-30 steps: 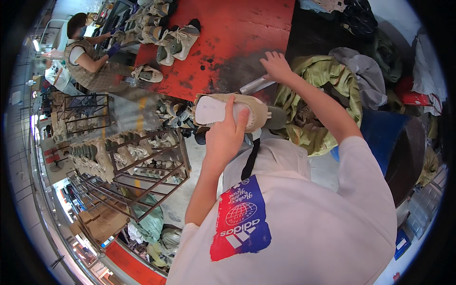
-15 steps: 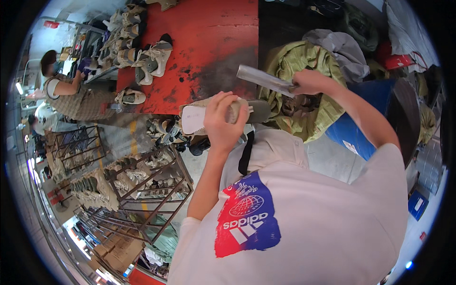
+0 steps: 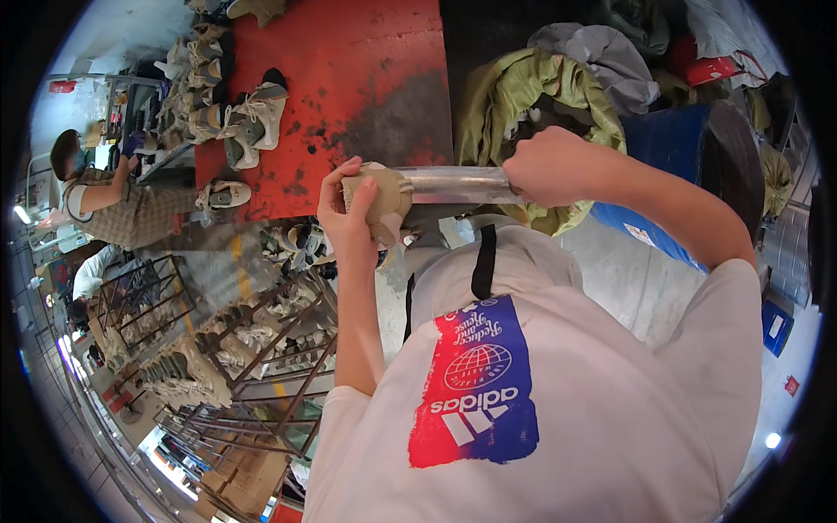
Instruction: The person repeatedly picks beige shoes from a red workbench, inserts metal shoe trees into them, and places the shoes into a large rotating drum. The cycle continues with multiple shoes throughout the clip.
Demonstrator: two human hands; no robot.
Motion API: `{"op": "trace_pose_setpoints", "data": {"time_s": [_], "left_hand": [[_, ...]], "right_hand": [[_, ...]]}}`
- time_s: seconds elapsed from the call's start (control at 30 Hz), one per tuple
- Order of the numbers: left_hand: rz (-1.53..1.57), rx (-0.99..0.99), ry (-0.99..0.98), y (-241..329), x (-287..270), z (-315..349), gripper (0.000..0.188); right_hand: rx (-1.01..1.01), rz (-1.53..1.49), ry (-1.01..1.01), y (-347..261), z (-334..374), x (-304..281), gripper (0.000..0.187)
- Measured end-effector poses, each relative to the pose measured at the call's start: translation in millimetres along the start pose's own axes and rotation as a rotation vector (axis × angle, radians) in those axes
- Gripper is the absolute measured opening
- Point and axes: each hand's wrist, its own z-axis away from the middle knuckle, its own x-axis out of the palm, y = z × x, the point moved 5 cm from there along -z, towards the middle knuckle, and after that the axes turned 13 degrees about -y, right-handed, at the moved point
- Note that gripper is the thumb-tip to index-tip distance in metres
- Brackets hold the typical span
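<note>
My left hand (image 3: 347, 209) is wrapped round a beige shoe (image 3: 389, 202) with a pale sole edge, held in front of my waist near the red table's edge. My right hand (image 3: 554, 166) is closed on the end of a thick silver metal bar (image 3: 458, 185). The bar lies level between my hands, its far end against the shoe's side. Whether it touches the shoe or only overlaps it, I cannot tell. A yellow-green sack (image 3: 497, 96) stands open just beyond my right hand, dark things inside.
On the red table (image 3: 375, 52) stand several grey and beige shoes (image 3: 257, 122). A blue drum (image 3: 663, 148) stands at the right. Metal racks (image 3: 279, 366) of shoes fill the lower left. A person (image 3: 109, 196) in a checked apron works at the far left.
My right hand has swung the bar down and left to the shoe. My left hand has moved left and turned the shoe, so its pale sole no longer faces up.
</note>
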Motion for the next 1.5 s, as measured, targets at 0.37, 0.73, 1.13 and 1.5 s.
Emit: {"op": "trace_pose_setpoints", "data": {"time_s": [0.37,0.73,1.13,1.5], "left_hand": [[-0.402,0.048,-0.291,9.5,26.7,7.6,0.028],[-1.398,0.217,-0.467,-21.7,138.4,24.1,0.029],[-1.408,0.174,-0.435,-51.8,173.4,-9.9,0.049],[-1.519,0.294,-0.838,-76.2,179.6,7.4,0.041]], "right_hand": [[-0.112,-0.039,0.262,0.6,-5.8,15.7,0.012],[-0.426,-0.534,0.589,82.7,-119.0,173.1,0.042],[-0.124,-0.612,0.371,71.5,-237.1,202.4,0.037],[0.030,-0.571,0.209,52.5,-296.1,264.7,0.027]]}}
